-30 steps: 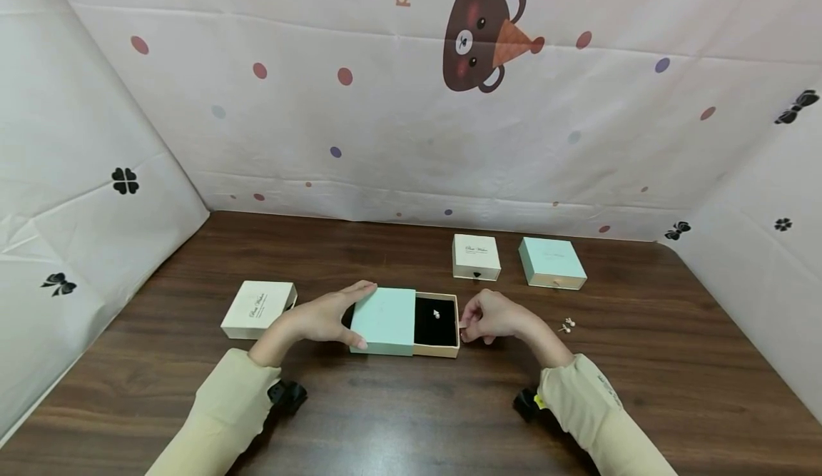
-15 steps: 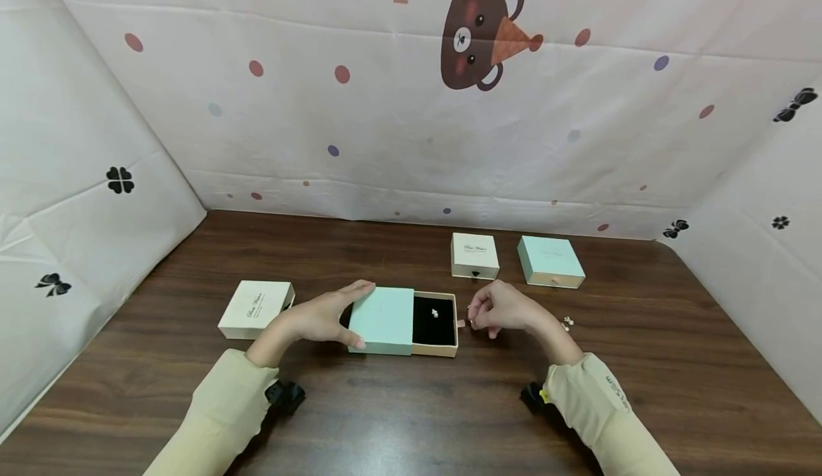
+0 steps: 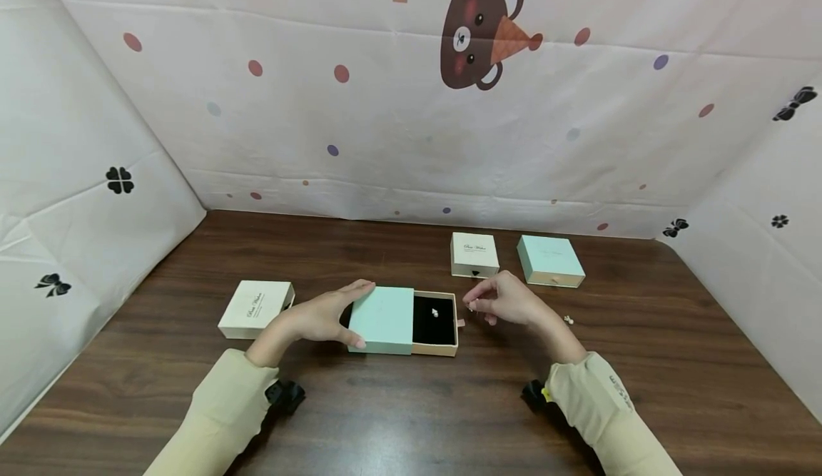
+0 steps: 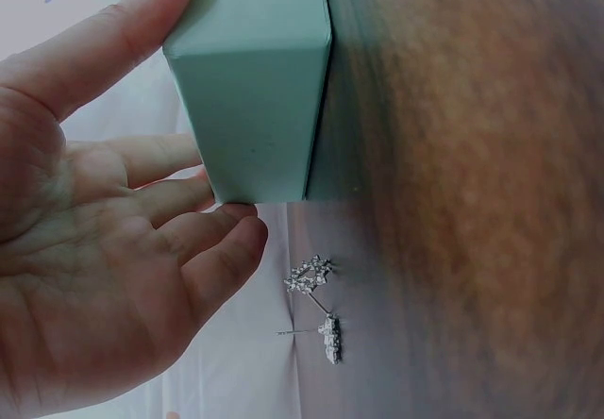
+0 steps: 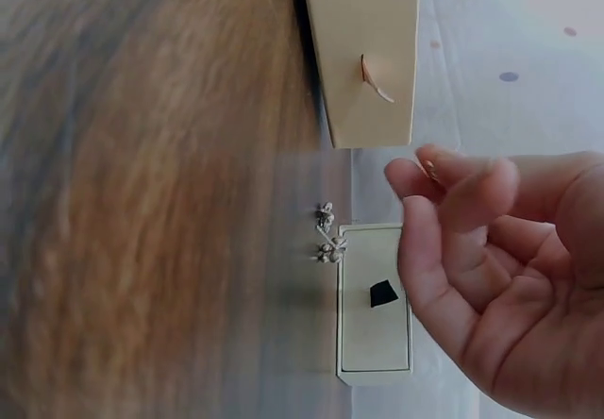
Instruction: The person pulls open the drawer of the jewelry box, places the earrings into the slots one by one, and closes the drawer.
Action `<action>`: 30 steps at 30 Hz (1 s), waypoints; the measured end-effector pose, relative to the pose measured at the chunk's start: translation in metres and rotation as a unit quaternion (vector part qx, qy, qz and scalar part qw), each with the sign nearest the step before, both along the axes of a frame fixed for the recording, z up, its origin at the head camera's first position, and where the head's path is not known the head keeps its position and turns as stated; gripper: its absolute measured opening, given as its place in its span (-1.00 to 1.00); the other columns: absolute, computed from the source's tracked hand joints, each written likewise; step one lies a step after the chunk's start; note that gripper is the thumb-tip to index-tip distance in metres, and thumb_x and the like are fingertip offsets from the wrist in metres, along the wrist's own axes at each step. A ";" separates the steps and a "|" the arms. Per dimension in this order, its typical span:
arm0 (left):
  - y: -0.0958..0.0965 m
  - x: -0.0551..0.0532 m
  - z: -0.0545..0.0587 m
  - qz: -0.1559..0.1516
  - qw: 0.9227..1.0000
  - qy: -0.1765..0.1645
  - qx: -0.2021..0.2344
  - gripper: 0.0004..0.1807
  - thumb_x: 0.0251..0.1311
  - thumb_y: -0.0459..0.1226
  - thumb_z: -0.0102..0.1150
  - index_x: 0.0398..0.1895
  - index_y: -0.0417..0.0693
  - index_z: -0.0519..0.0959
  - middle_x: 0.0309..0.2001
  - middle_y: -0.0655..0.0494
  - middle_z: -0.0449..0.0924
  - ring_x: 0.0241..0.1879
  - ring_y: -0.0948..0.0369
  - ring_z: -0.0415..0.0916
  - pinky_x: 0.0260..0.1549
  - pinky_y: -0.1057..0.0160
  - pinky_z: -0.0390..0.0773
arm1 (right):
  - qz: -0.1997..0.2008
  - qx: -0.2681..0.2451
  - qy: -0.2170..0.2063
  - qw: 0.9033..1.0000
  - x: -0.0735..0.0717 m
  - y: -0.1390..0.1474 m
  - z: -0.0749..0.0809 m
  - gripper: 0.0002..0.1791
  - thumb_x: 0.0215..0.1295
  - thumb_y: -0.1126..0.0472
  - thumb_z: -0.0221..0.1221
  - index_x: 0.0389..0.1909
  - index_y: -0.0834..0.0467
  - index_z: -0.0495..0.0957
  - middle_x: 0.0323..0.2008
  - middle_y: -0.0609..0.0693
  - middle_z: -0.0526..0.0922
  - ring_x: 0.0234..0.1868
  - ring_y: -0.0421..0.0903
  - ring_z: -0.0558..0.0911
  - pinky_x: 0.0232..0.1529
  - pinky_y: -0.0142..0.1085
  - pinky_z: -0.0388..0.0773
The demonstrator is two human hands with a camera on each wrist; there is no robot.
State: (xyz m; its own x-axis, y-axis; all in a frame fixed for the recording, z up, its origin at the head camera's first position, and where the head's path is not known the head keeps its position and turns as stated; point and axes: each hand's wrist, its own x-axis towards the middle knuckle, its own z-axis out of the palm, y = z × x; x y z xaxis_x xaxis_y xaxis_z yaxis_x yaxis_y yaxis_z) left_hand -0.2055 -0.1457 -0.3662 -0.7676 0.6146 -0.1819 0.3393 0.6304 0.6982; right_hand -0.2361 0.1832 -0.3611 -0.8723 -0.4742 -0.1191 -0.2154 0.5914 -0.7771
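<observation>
In the head view my left hand (image 3: 324, 317) grips the mint box sleeve (image 3: 383, 320), thumb on its near side and fingers at the far side. From the sleeve's right end a cream drawer (image 3: 434, 351) stands partly out. Its black pad (image 3: 433, 333) bears a small shiny earring (image 3: 435, 312). Just right of the pink pull tab (image 3: 461, 323), my right hand (image 3: 507, 301) pinches a tiny earring (image 5: 431, 169), mostly hidden by thumb and fingertip. More earrings (image 4: 310, 274) lie past the sleeve in the left wrist view. Others (image 5: 328, 245) show in the right wrist view.
A white box (image 3: 257, 308) stands left of my left hand. At the back are a second white box (image 3: 474, 253) and another mint box (image 3: 551, 260). A small earring (image 3: 568, 320) lies by my right forearm. A printed cloth (image 3: 359, 119) borders the table's back.
My right hand has left the pull tab and moved slightly right and away from me, with the small earring pinched. The left hand and mint box stay put.
</observation>
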 end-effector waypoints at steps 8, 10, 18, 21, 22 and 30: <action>0.000 0.000 0.001 0.003 1.000 -0.002 0.002 0.01 -0.03 -0.20 0.35 0.40 -0.24 -0.06 0.40 -0.24 -0.20 0.37 -0.11 -0.17 0.18 -0.12 0.12 | -0.007 -0.033 -0.014 0.999 0.001 -0.002 0.003 -0.82 0.19 0.41 0.10 -0.25 0.40 0.60 -0.41 0.23 0.65 -0.79 -0.25 0.37 -0.75 -0.40 0.37; 0.000 0.000 0.001 0.002 1.000 -0.002 0.002 0.01 -0.03 -0.20 0.35 0.40 -0.24 -0.06 0.40 -0.24 -0.20 0.37 -0.11 -0.17 0.18 -0.12 0.12 | -0.010 -0.041 -0.018 0.999 0.001 -0.004 0.005 -0.82 0.17 0.41 0.09 -0.24 0.41 0.57 -0.43 0.26 0.64 -0.79 -0.24 0.36 -0.76 -0.40 0.36; 0.003 0.001 -0.001 -0.002 1.000 -0.006 0.009 -0.01 -0.02 -0.23 0.34 0.40 -0.26 -0.06 0.41 -0.24 -0.20 0.37 -0.10 -0.18 0.20 -0.11 0.10 | -0.017 -0.047 0.003 0.999 0.000 -0.014 0.018 -0.86 0.13 0.35 0.19 -0.33 0.36 0.59 -0.57 0.24 0.61 -0.84 -0.21 0.35 -0.71 -0.32 0.40; 0.002 0.002 -0.001 -0.002 1.000 -0.009 0.011 0.00 -0.02 -0.23 0.34 0.40 -0.27 -0.06 0.41 -0.24 -0.21 0.37 -0.09 -0.18 0.20 -0.10 0.09 | -0.028 -0.055 0.006 0.998 0.001 -0.017 0.017 -0.85 0.12 0.36 0.19 -0.32 0.37 0.61 -0.60 0.25 0.60 -0.85 -0.19 0.36 -0.70 -0.29 0.43; 0.002 0.002 -0.001 0.000 1.000 -0.010 0.010 -0.01 -0.03 -0.23 0.34 0.40 -0.27 -0.06 0.41 -0.24 -0.21 0.37 -0.09 -0.18 0.20 -0.10 0.09 | -0.029 -0.061 0.007 0.998 0.001 -0.019 0.017 -0.85 0.13 0.36 0.18 -0.31 0.37 0.61 -0.58 0.25 0.61 -0.86 -0.19 0.36 -0.70 -0.29 0.43; 0.000 0.001 0.001 0.005 1.000 -0.005 0.009 0.00 -0.03 -0.22 0.35 0.40 -0.25 -0.05 0.41 -0.23 -0.20 0.37 -0.10 -0.16 0.19 -0.11 0.11 | -0.037 -0.077 0.003 0.996 0.001 -0.026 0.011 -0.84 0.14 0.37 0.15 -0.28 0.32 0.64 -0.41 0.21 0.67 -0.86 -0.25 0.33 -0.78 -0.38 0.35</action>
State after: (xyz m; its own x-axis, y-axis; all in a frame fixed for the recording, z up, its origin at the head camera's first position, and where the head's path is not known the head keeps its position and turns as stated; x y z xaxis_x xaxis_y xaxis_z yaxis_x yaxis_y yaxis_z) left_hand -0.2040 -0.1457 -0.3652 -0.7719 0.6100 -0.1793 0.3255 0.6214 0.7127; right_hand -0.2350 0.1576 -0.3501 -0.9064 -0.4201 -0.0442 -0.1803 0.4794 -0.8589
